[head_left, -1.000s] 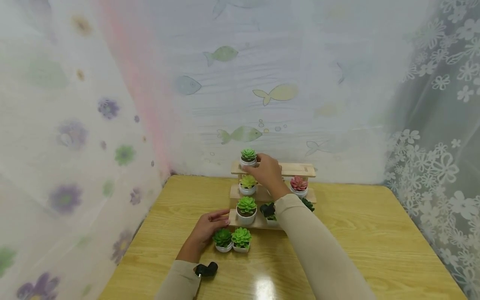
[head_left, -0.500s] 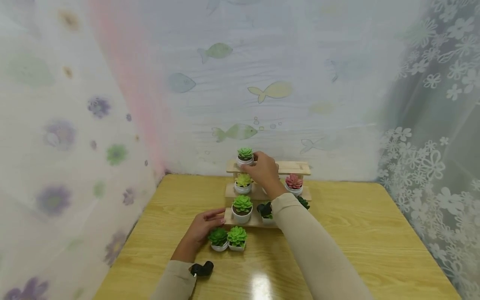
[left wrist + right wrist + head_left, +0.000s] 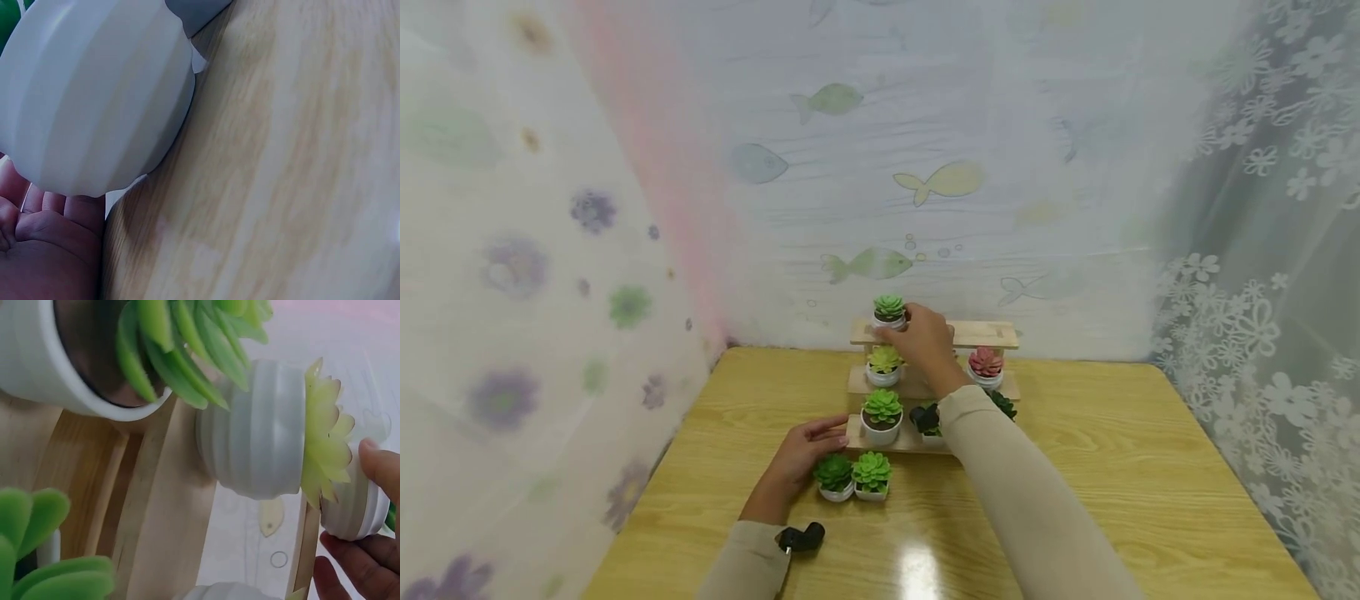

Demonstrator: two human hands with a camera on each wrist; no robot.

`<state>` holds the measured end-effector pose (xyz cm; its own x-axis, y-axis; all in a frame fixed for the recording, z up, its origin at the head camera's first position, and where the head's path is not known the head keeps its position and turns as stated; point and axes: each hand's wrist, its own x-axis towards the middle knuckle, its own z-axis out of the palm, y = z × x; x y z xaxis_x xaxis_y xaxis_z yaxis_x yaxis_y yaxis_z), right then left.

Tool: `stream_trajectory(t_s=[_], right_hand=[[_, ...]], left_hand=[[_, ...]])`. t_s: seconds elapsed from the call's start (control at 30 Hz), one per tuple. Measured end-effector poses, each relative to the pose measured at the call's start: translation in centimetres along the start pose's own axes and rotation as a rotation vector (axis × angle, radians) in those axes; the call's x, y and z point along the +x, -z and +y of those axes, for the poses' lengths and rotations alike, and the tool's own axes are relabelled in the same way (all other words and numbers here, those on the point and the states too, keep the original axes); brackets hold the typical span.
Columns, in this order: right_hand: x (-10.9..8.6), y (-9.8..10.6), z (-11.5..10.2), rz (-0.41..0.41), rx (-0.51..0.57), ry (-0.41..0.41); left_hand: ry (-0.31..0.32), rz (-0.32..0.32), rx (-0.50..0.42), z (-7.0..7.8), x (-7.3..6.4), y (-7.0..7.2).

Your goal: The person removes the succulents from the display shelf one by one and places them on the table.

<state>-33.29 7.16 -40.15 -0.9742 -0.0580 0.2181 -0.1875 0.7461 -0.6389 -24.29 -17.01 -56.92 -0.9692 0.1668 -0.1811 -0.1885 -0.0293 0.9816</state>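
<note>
Held succulent (image 3: 888,306) green, its pot (image 3: 351,512) white; yellow-lime succulent (image 3: 885,358); pink succulent (image 3: 986,362); pale-wood shelf (image 3: 981,334); yellow wood-grain table (image 3: 1090,483); beige sleeves (image 3: 1022,492); pastel fish-print backdrop (image 3: 940,100).

At least eight potted succulents (image 3: 882,415) can be counted: one at the top tier (image 3: 981,334), at least two on the middle tier (image 3: 857,380), three on the bottom tier (image 3: 854,433), two on the table (image 3: 1112,467). One wooden stand (image 3: 966,335) is seen, along with two hands, left hand (image 3: 801,454) and right hand (image 3: 925,337), and two black wrist devices (image 3: 802,538).
</note>
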Motion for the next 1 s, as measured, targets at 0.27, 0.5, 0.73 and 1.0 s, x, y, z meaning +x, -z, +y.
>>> stream_trajectory(t_s=[0.27,0.5,0.73,1.0], right_hand=[[-1.7,0.8,0.4,0.042,0.008,0.058],[-3.8,2.5,0.4,0.048,0.047,0.102],[-5.2,3.2,0.8,0.070,0.084,0.129],[-7.3,4.0,1.5,0.049,0.154,0.146]], left_hand=[[-0.012,0.030,0.009,-0.1,-1.8,-1.1],[-0.009,0.044,0.011,-0.4,-3.2,-2.1],[-0.019,0.039,0.033,-0.3,-3.3,-2.1],[-0.029,0.039,0.036,-0.3,-3.2,-2.2]])
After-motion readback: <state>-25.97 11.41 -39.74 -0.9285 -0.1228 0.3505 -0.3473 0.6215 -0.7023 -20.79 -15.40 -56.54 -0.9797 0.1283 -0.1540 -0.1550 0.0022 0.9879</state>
